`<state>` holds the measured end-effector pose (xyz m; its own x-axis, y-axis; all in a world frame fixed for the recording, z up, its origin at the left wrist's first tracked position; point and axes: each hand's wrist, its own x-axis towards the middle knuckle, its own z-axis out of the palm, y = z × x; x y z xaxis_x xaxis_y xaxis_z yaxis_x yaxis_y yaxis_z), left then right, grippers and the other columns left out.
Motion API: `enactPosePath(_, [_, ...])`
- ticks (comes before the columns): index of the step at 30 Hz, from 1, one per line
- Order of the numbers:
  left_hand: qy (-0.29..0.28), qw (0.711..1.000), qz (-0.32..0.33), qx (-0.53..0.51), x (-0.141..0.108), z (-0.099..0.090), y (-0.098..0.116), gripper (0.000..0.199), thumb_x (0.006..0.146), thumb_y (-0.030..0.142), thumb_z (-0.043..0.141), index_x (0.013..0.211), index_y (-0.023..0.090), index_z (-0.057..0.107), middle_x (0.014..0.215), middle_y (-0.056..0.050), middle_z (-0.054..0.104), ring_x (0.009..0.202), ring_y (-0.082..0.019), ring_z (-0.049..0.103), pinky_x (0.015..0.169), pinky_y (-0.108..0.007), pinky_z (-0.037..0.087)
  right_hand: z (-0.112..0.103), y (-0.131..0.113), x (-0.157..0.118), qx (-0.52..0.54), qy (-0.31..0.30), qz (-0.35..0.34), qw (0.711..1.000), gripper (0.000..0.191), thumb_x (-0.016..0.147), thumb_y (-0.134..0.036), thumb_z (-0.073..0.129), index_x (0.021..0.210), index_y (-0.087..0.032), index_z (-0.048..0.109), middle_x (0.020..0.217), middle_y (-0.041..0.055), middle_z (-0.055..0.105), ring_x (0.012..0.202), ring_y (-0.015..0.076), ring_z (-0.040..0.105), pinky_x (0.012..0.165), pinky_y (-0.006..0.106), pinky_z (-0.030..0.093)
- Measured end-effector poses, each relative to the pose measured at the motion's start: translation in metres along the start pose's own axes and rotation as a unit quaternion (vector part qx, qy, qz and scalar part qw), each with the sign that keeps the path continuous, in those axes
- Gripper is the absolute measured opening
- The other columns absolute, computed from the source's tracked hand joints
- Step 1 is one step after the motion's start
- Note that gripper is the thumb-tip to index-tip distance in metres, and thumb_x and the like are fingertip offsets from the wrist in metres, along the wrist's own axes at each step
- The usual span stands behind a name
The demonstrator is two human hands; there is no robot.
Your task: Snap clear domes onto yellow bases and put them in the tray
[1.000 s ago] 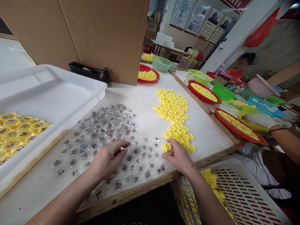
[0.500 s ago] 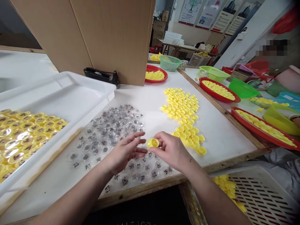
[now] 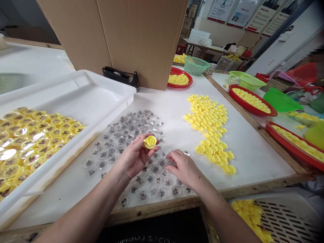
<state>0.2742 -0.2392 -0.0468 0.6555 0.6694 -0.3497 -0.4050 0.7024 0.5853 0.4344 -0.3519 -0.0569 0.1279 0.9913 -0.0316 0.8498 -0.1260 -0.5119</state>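
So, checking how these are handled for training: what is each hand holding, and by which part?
The left hand grips a yellow plastic cap by its rim, between thumb and fingertips. The right hand holds nothing visible, resting over clear plastic blisters.

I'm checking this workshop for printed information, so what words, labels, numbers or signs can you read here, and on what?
Nothing can be read for certain.
The posters on the far wall: print too small to read.
The lettering on the dark strip at the bottom edge of the view: too blurred to read.
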Motion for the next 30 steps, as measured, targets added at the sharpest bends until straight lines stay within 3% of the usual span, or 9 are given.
enactPosePath(2, [0.01, 1.0, -0.005, 0.003, -0.001, 0.001, -0.004, 0.019, 0.09, 0.02, 0.045, 0.105, 0.013, 0.055, 0.09, -0.013, 0.066, 0.065, -0.012, 0.066, 0.056, -0.015, 0.054, -0.001, -0.002, 0.0, -0.004, 0.0, -0.005, 1.0, 0.009, 0.079, -0.011, 0.057, 0.079, -0.02, 0.055, 0.083, 0.0007, 0.056, 0.074, 0.0143, 0.054, 0.065, 0.026, 0.04])
enactPosePath(5, [0.015, 1.0, -0.024, 0.013, -0.002, 0.001, -0.01, 0.021, 0.09, 0.021, 0.046, 0.106, 0.012, 0.055, 0.086, -0.012, 0.065, 0.063, -0.013, 0.065, 0.053, -0.016, 0.054, -0.01, -0.001, 0.0, -0.002, 0.009, -0.02, 1.0, 0.014, 0.081, -0.009, 0.049, 0.074, -0.021, 0.051, 0.081, -0.0007, 0.053, 0.067, 0.0123, 0.051, 0.062, 0.025, 0.039])
enactPosePath(8, [0.012, 0.999, -0.04, 0.007, -0.002, 0.0, -0.013, 0.026, 0.091, 0.023, 0.044, 0.109, 0.008, 0.056, 0.087, -0.014, 0.065, 0.064, -0.014, 0.065, 0.055, -0.018, 0.055, -0.016, -0.001, 0.0, -0.004, 0.009, -0.018, 1.0, 0.008, 0.081, -0.015, 0.055, 0.084, -0.021, 0.051, 0.09, -0.0002, 0.052, 0.066, 0.0113, 0.051, 0.062, 0.025, 0.04])
enactPosePath(12, [0.013, 0.999, -0.03, -0.013, -0.001, -0.002, -0.012, 0.028, 0.089, 0.019, 0.044, 0.113, 0.008, 0.055, 0.093, -0.015, 0.065, 0.069, -0.016, 0.066, 0.06, -0.02, 0.056, -0.008, -0.003, 0.005, -0.063, -0.01, -0.012, 0.998, 0.025, 0.077, -0.021, 0.064, 0.099, -0.021, 0.053, 0.101, 0.0033, 0.052, 0.074, 0.0151, 0.055, 0.063, 0.027, 0.041])
enactPosePath(16, [0.02, 0.999, -0.023, -0.011, 0.0, -0.003, -0.01, 0.029, 0.088, 0.017, 0.047, 0.113, 0.008, 0.056, 0.092, -0.014, 0.064, 0.069, -0.016, 0.065, 0.061, -0.02, 0.056, -0.002, -0.002, 0.01, -0.054, -0.006, -0.035, 0.998, 0.008, 0.083, -0.013, 0.055, 0.087, -0.02, 0.057, 0.091, 0.0017, 0.054, 0.078, 0.0148, 0.056, 0.067, 0.026, 0.041])
enactPosePath(19, [0.022, 0.999, -0.027, -0.001, 0.0, -0.003, -0.01, 0.028, 0.087, 0.017, 0.047, 0.113, 0.008, 0.056, 0.091, -0.013, 0.064, 0.068, -0.015, 0.065, 0.057, -0.019, 0.055, -0.01, 0.004, 0.011, -0.04, -0.003, -0.039, 0.998, 0.011, 0.085, -0.012, 0.051, 0.081, -0.02, 0.057, 0.083, -0.0002, 0.053, 0.072, 0.013, 0.054, 0.066, 0.025, 0.041])
enactPosePath(21, [0.024, 0.999, -0.028, 0.001, 0.0, -0.002, -0.01, 0.028, 0.087, 0.017, 0.047, 0.112, 0.008, 0.056, 0.091, -0.013, 0.064, 0.066, -0.014, 0.064, 0.054, -0.018, 0.054, -0.017, 0.008, 0.01, -0.047, -0.004, -0.041, 0.998, 0.012, 0.083, -0.011, 0.052, 0.087, -0.02, 0.058, 0.088, 0.0001, 0.053, 0.071, 0.0125, 0.054, 0.066, 0.025, 0.041])
enactPosePath(25, [0.023, 0.999, -0.03, 0.004, 0.0, -0.002, -0.011, 0.025, 0.088, 0.017, 0.046, 0.109, 0.008, 0.056, 0.089, -0.014, 0.064, 0.064, -0.014, 0.064, 0.052, -0.019, 0.053, -0.022, 0.011, 0.011, -0.072, -0.033, -0.049, 0.996, 0.032, 0.078, -0.008, 0.055, 0.106, -0.023, 0.058, 0.1, 0.002, 0.051, 0.078, 0.0138, 0.055, 0.071, 0.027, 0.042])
enactPosePath(30, [0.03, 0.999, -0.031, 0.014, -0.001, -0.003, -0.01, 0.025, 0.087, 0.017, 0.047, 0.109, 0.008, 0.055, 0.088, -0.014, 0.065, 0.062, -0.013, 0.063, 0.053, -0.018, 0.052, -0.012, 0.012, 0.02, -0.071, -0.065, -0.075, 0.992, 0.025, 0.081, -0.011, 0.055, 0.101, -0.023, 0.063, 0.095, 0.0027, 0.052, 0.085, 0.0162, 0.056, 0.074, 0.028, 0.043])
